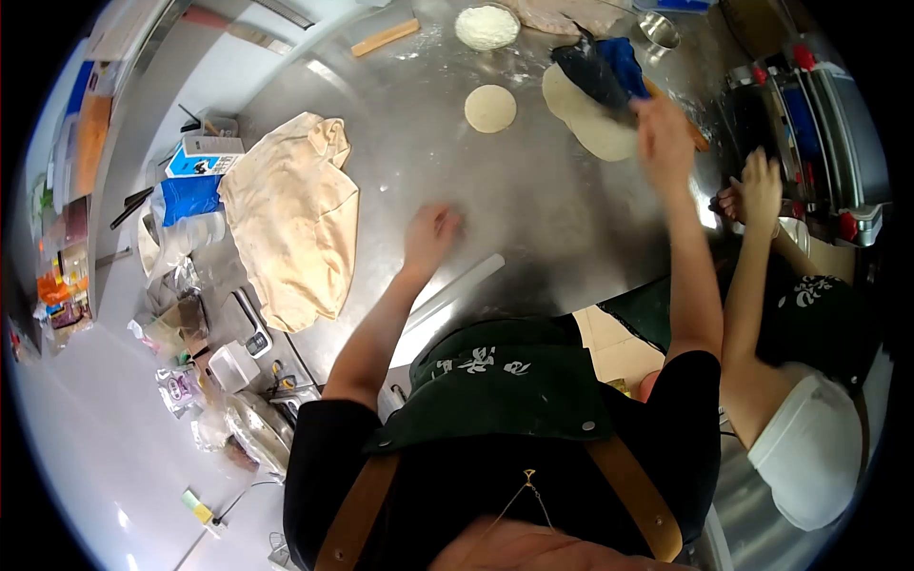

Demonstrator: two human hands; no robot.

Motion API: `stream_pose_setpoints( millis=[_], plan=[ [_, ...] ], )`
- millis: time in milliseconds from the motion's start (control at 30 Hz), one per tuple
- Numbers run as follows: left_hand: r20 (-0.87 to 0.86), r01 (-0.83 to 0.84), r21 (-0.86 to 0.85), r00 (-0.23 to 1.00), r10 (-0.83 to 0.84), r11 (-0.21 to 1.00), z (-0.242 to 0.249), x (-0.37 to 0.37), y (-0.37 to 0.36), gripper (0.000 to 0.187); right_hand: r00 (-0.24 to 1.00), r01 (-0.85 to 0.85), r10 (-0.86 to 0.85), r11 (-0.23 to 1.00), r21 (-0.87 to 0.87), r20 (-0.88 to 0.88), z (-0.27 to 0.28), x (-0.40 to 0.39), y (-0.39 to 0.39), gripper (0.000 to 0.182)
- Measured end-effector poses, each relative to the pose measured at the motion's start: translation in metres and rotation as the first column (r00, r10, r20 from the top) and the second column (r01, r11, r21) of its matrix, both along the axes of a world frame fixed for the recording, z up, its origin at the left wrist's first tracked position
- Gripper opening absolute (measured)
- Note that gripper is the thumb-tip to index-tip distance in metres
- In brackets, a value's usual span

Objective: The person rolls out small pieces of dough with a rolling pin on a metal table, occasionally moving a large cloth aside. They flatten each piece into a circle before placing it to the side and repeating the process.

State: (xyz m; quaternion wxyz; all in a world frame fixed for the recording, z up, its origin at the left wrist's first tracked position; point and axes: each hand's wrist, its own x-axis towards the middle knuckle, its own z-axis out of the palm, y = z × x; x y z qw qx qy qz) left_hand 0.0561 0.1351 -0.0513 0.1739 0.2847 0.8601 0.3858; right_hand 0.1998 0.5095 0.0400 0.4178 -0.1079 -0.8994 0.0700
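My right hand (663, 143) reaches to the far right of the steel table (543, 238), blurred, its fingers closed at the lower corner of a dark blue and black cloth (595, 71). Partly under this cloth lie overlapping flat dough rounds (607, 136). A wooden stick (690, 127) shows just beyond the hand. My left hand (434, 236) hovers over the near part of the table, its fingers curled in with nothing showing in them. A single dough round (490, 108) lies between the two hands, farther back.
At the back are a bowl of white flour (487, 29), a wooden bar (385, 38) and a metal cup (658, 33). A beige cloth (295, 224) covers the left side, beside a milk carton (205, 156). A co-worker's hands (759, 188) are close on the right.
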Motion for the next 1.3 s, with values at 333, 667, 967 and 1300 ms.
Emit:
stream_pose_setpoints(
  millis=[333, 667, 967, 1300],
  plan=[
    [-0.182, -0.328, -0.024, 0.93, 0.318, 0.945, -0.006, 0.079, -0.22, 0.015, 0.841, 0.133, 0.069, 0.935, -0.328, 0.536, -0.091, 0.075, -0.225, 0.039],
    [-0.217, -0.373, 0.126, 0.894, 0.392, 0.919, 0.006, 0.046, -0.33, 0.017, 0.751, -0.276, 0.329, 0.944, -0.181, 0.573, -0.096, 0.016, -0.397, 0.027],
    [-0.096, -0.431, 0.06, 0.895, 0.435, 0.9, -0.01, 0.047, -0.412, 0.015, 0.732, 0.033, 0.179, 0.955, -0.296, 0.657, -0.077, -0.004, -0.401, 0.018],
    [-0.028, -0.484, 0.108, 0.871, 0.49, 0.868, -0.004, 0.056, -0.369, 0.012, 0.753, 0.579, -0.159, 0.621, -0.528, 0.639, -0.122, -0.115, -0.215, 0.043]
  ],
)
